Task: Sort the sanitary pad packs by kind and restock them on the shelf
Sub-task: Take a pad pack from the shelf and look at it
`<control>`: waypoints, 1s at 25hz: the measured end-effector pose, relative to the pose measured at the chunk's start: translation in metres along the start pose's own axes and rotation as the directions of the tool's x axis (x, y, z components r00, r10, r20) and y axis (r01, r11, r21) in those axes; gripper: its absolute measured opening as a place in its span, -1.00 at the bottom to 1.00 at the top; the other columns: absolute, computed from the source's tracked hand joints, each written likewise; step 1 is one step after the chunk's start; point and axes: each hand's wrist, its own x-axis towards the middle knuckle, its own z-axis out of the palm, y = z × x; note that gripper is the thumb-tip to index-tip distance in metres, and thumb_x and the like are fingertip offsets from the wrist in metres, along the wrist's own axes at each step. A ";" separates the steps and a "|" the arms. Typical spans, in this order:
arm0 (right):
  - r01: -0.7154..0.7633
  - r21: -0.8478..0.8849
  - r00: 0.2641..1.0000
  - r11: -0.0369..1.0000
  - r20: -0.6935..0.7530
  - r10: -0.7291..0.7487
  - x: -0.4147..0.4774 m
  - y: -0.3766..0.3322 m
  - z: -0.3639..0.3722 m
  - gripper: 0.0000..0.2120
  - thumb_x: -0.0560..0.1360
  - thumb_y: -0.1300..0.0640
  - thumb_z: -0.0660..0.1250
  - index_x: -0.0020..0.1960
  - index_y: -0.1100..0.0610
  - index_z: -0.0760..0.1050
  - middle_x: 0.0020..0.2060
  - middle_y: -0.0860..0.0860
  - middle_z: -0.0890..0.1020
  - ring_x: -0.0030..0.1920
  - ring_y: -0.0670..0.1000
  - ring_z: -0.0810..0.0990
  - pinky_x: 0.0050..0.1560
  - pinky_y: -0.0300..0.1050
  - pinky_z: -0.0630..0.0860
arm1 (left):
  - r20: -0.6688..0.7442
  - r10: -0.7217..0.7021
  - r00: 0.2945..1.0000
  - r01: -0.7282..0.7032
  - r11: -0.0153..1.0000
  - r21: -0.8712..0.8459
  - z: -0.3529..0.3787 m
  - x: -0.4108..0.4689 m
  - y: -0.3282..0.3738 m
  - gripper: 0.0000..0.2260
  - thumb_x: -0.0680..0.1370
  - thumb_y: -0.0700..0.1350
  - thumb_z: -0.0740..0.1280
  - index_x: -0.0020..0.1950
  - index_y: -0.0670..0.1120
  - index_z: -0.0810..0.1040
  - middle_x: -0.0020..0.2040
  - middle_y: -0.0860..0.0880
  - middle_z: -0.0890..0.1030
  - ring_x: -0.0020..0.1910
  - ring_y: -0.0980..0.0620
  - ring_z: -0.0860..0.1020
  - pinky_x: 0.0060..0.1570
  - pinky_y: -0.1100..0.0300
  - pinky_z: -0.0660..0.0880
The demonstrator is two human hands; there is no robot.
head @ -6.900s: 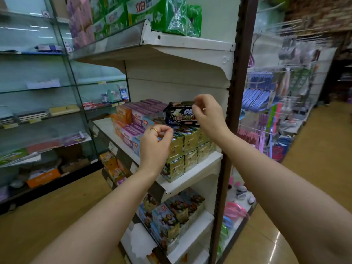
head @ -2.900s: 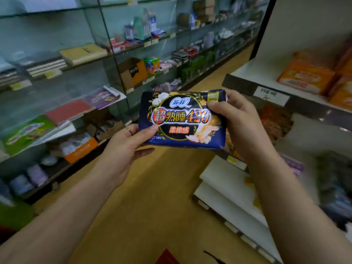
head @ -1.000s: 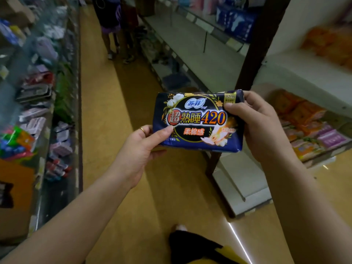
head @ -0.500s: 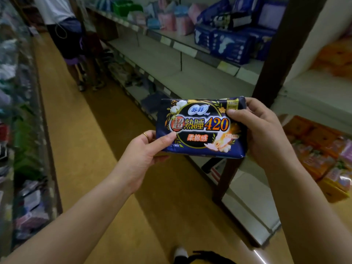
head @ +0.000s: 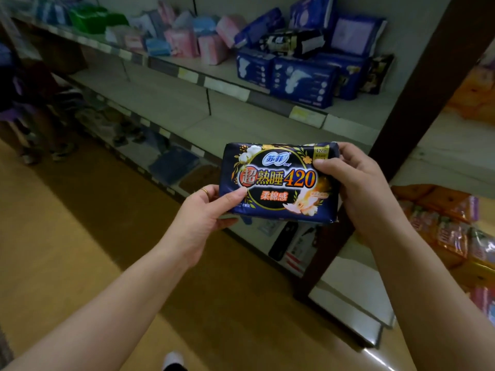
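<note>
Head view: left hand (head: 198,218), right hand (head: 359,188) pinch dark pad pack (head: 278,183); shelf (head: 227,88) holds blue packs (head: 302,81), pink packs (head: 184,44).

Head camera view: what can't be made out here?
Dark navy plastic pad pack: head view; back turned away, right end covered by the right hand, lower left corner by the left hand.
Black pack atop the blue packs on the shelf: blurred, print unreadable.
Pale shelf-edge price labels: blurred, too small.
Person standing at left: cut off by the frame edge.
</note>
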 end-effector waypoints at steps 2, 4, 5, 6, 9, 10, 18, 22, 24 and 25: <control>0.009 -0.032 0.997 0.999 -0.077 -0.011 0.010 0.005 0.020 -0.81 0.39 0.25 0.37 -0.01 0.12 0.49 -0.19 0.04 0.65 -0.20 0.02 0.65 -0.15 -0.06 0.62 | 0.072 -0.011 0.997 0.009 1.000 0.026 -0.021 0.025 0.007 -0.60 0.30 -0.01 0.40 0.08 -0.15 0.52 -0.07 -0.06 0.67 -0.13 0.10 0.62 -0.16 0.25 0.57; 0.011 -0.052 0.986 0.999 -0.163 -0.019 0.019 0.008 0.044 -0.82 0.44 0.31 0.32 -0.01 0.12 0.48 -0.17 0.04 0.63 -0.21 0.00 0.64 -0.13 -0.07 0.60 | 0.135 -0.026 0.991 0.021 0.999 0.044 -0.045 0.050 0.018 -0.58 0.30 -0.03 0.41 0.09 -0.18 0.52 -0.03 -0.09 0.67 -0.09 0.05 0.62 -0.07 0.20 0.57; 0.010 -0.054 0.977 0.998 -0.213 -0.021 0.023 0.008 0.058 -0.82 0.45 0.33 0.30 -0.01 0.11 0.48 -0.17 0.05 0.63 -0.21 0.00 0.64 -0.11 -0.06 0.59 | 0.169 -0.040 0.985 0.031 0.998 0.055 -0.058 0.062 0.025 -0.59 0.30 -0.04 0.41 0.09 -0.18 0.52 -0.02 -0.10 0.67 -0.06 0.03 0.62 -0.02 0.16 0.55; 0.009 -0.051 0.966 0.999 -0.257 -0.022 0.026 0.008 0.072 -0.82 0.45 0.34 0.29 -0.01 0.11 0.47 -0.16 0.06 0.62 -0.20 0.01 0.64 -0.09 -0.03 0.59 | 0.202 -0.050 0.978 0.037 0.997 0.068 -0.070 0.071 0.032 -0.61 0.30 -0.05 0.41 0.07 -0.17 0.52 -0.03 -0.10 0.67 -0.06 0.02 0.62 0.01 0.14 0.54; 0.029 -0.042 0.936 0.999 -0.350 -0.041 0.030 0.003 0.105 -0.81 0.46 0.36 0.28 -0.01 0.13 0.47 -0.12 0.09 0.61 -0.14 0.07 0.62 0.00 0.06 0.56 | 0.297 -0.055 0.953 0.030 0.996 0.087 -0.096 0.093 0.049 -0.73 0.37 -0.09 0.40 0.03 -0.15 0.53 -0.09 -0.06 0.67 -0.12 0.06 0.63 -0.05 0.19 0.56; 0.040 -0.043 0.920 0.998 -0.387 -0.053 0.031 0.001 0.115 -0.82 0.46 0.36 0.28 -0.01 0.13 0.47 -0.13 0.09 0.61 -0.14 0.07 0.62 0.01 0.06 0.56 | 0.336 -0.059 0.940 0.030 0.995 0.092 -0.102 0.101 0.055 -0.73 0.37 -0.10 0.40 0.02 -0.15 0.53 -0.11 -0.05 0.67 -0.14 0.07 0.64 -0.08 0.21 0.57; 0.082 -0.097 0.809 0.992 -0.575 -0.123 0.026 -0.026 0.125 -0.85 0.48 0.31 0.29 0.02 0.14 0.44 -0.16 0.06 0.60 -0.23 0.00 0.66 -0.17 -0.05 0.62 | 0.546 -0.059 0.835 0.013 0.996 0.088 -0.084 0.137 0.070 -0.68 0.31 -0.04 0.43 0.01 -0.12 0.54 -0.05 -0.08 0.68 0.01 -0.02 0.62 0.08 0.10 0.51; 0.081 -0.126 0.792 0.989 -0.594 -0.141 0.031 -0.031 0.102 -0.87 0.50 0.21 0.31 0.04 0.11 0.43 -0.12 0.06 0.60 -0.21 -0.03 0.67 -0.21 -0.11 0.62 | 0.569 -0.022 0.822 -0.032 0.996 0.085 -0.056 0.149 0.071 -0.83 0.43 -0.12 0.39 -0.01 -0.11 0.54 -0.11 -0.01 0.67 -0.09 0.08 0.62 -0.03 0.18 0.52; 0.085 -0.132 0.784 0.988 -0.604 -0.148 0.039 -0.030 0.087 -0.88 0.50 0.16 0.31 0.03 0.11 0.44 -0.12 0.07 0.61 -0.19 -0.01 0.67 -0.15 -0.07 0.63 | 0.564 -0.014 0.826 -0.054 0.993 0.104 -0.041 0.158 0.071 -0.84 0.44 -0.14 0.39 0.00 -0.10 0.54 -0.13 0.01 0.67 -0.13 0.11 0.62 0.00 0.16 0.52; 0.086 -0.134 0.779 0.987 -0.609 -0.150 0.046 -0.030 0.078 -0.88 0.50 0.15 0.31 0.03 0.11 0.45 -0.12 0.07 0.62 -0.18 -0.01 0.67 -0.15 -0.07 0.62 | 0.560 -0.012 0.829 -0.061 0.992 0.112 -0.032 0.165 0.072 -0.83 0.44 -0.14 0.39 0.01 -0.11 0.54 -0.13 0.00 0.67 -0.13 0.11 0.62 0.03 0.14 0.52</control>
